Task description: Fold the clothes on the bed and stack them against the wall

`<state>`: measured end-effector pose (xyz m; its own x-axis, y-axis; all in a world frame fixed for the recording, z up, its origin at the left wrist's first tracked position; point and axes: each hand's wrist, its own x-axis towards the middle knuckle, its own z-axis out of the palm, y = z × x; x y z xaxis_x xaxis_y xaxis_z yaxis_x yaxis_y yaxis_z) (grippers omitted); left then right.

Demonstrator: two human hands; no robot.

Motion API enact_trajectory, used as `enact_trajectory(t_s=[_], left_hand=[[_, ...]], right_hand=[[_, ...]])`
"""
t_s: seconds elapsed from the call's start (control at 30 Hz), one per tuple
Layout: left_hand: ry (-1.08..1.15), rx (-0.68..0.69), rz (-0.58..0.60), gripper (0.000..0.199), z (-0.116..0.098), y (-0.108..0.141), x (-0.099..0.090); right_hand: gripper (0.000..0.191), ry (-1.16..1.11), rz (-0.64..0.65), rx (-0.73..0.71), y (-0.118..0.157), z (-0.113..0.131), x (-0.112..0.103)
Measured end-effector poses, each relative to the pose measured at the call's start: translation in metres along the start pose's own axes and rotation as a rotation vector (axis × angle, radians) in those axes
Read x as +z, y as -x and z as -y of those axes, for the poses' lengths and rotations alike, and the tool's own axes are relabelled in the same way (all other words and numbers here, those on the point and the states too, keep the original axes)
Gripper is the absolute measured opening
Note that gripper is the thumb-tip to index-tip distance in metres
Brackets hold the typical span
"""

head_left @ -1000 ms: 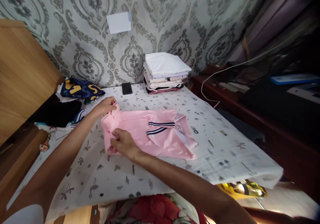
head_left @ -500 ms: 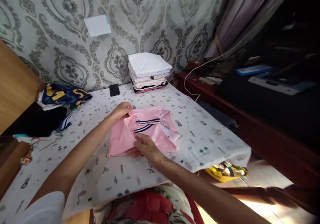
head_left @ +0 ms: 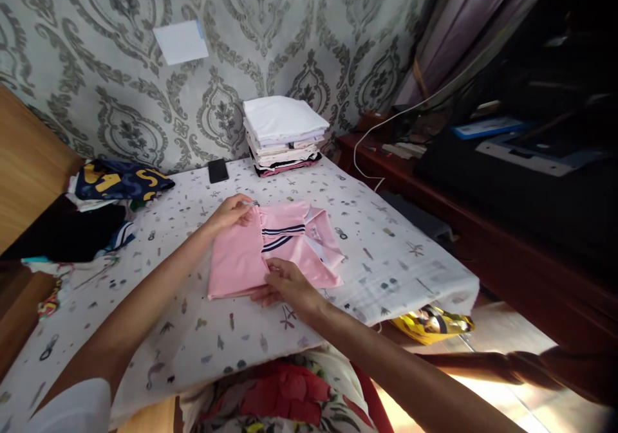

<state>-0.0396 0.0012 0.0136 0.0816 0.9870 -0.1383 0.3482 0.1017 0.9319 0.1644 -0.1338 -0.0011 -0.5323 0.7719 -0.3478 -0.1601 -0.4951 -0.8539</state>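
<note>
A pink shirt (head_left: 236,253) with dark navy and white stripes lies partly folded on the patterned sheet, its collar end toward the right. My left hand (head_left: 232,213) is closed on the far end of the folded-over flap, its fingertips pinching the cloth. At the near end of the same flap, my right hand (head_left: 292,288) grips the edge between thumb and fingers, with the lower fingers partly hidden by the cloth and the hand. The flap lies flat across the shirt's left half, up to the stripes.
A stack of folded clothes (head_left: 284,124) with white on top stands by the wall. A black phone (head_left: 217,170) lies left of it. Loose clothes (head_left: 120,182) are heaped at the far left. A dark wooden desk (head_left: 521,240) with a white cable (head_left: 357,153) is on the right.
The flap's edge has moved slightly right and now lies straighter and smoother. Both hands keep hold of it. The whole view has shifted a little.
</note>
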Motion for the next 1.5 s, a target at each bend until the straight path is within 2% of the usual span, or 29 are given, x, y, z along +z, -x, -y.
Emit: enact_trajectory(t_s=[0.1, 0.2, 0.3, 0.37, 0.43, 0.53, 0.67, 0.73, 0.8, 0.93, 1.0, 1.1, 1.2, 1.3, 1.37, 1.43, 1.5], left_hand=[[-0.258, 0.246, -0.038, 0.022, 0.003, 0.032, -0.003], [-0.534, 0.396, -0.04, 0.031, 0.009, 0.075, 0.002], [-0.742, 0.433, -0.005, 0.047, 0.022, 0.114, 0.016], [-0.863, 0.45, 0.027, 0.057, 0.032, 0.131, 0.026], [-0.961, 0.48, 0.082, 0.065, 0.04, 0.139, 0.034], [-1.047, 0.525, 0.149, 0.069, 0.047, 0.142, 0.04], [-1.049, 0.522, 0.168, 0.07, 0.048, 0.145, 0.04], [-0.99, 0.516, 0.168, 0.067, 0.047, 0.149, 0.035], [-0.883, 0.467, 0.106, 0.062, 0.046, 0.152, 0.027], [-0.563, 0.267, -0.228, 0.054, 0.049, 0.146, -0.002], [-0.362, 0.121, -0.331, 0.051, 0.051, 0.138, -0.017], [-0.081, -0.09, -0.377, 0.048, 0.051, 0.122, -0.036], [0.041, -0.205, -0.356, 0.048, 0.04, 0.099, -0.046], [-0.008, -0.291, -0.351, 0.048, 0.026, 0.068, -0.05], [-0.123, -0.317, -0.37, 0.047, 0.019, 0.049, -0.05], [-0.33, -0.234, -0.39, 0.043, 0.017, 0.036, -0.047], [-0.574, -0.027, -0.381, 0.037, 0.019, 0.032, -0.041]], right_hand=[[0.017, 0.083, 0.016, 0.019, 0.003, 0.004, -0.003], [0.02, 0.451, 0.006, -0.005, 0.006, 0.021, -0.013], [0.022, 0.992, -0.131, -0.21, -0.002, 0.051, -0.021], [0.026, 1.246, -0.208, -0.369, -0.018, 0.07, -0.02], [0.033, 1.397, -0.179, -0.519, -0.043, 0.079, -0.014], [0.046, 1.585, -0.038, -0.667, -0.084, 0.071, -0.004], [0.052, 1.756, 0.003, -0.545, -0.118, 0.046, -0.006], [0.054, 1.764, -0.002, -0.497, -0.123, 0.04, -0.011], [0.053, 1.729, -0.017, -0.501, -0.121, 0.039, -0.013], [0.048, 1.507, -0.117, -0.605, -0.107, 0.04, -0.004], [0.047, 1.318, -0.157, -0.654, -0.098, 0.038, 0.005], [0.045, 1.058, -0.181, -0.641, -0.079, 0.031, 0.022], [0.041, 1.044, -0.119, -0.635, -0.053, 0.016, 0.043], [0.041, 1.324, 0.031, -0.683, -0.03, -0.003, 0.063], [0.043, 1.482, 0.093, -0.689, -0.021, -0.012, 0.071], [0.039, 1.523, 0.111, -0.709, -0.017, -0.015, 0.072], [0.033, 1.506, 0.093, -0.745, -0.015, -0.012, 0.066]])
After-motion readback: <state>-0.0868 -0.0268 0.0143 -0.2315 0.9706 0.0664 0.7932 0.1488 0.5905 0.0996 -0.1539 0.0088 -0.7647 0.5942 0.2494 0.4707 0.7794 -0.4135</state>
